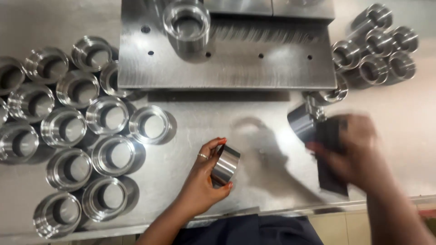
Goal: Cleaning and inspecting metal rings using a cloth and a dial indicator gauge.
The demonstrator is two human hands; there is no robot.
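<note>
counter (pixel 204 118): brushed steel, pretty scuffed, pale tile showing past the near edge
plate (pixel 236 68): thick steel block with drilled holes, one ring (pixel 186 22) standing on it
left pile (pixel 77 131): about 14 big shiny rings, packed close, open ends up
right pile (pixel 374 54): roughly 7 smaller sleeves, some blurry
left hand (pixel 204 179): fingers pinching a steel ring (pixel 225 165), tilted just above the counter
right hand (pixel 352 152): blurred, fingers wrapped on a dark part (pixel 303 122) plus a dark cloth (pixel 331 174)
</note>
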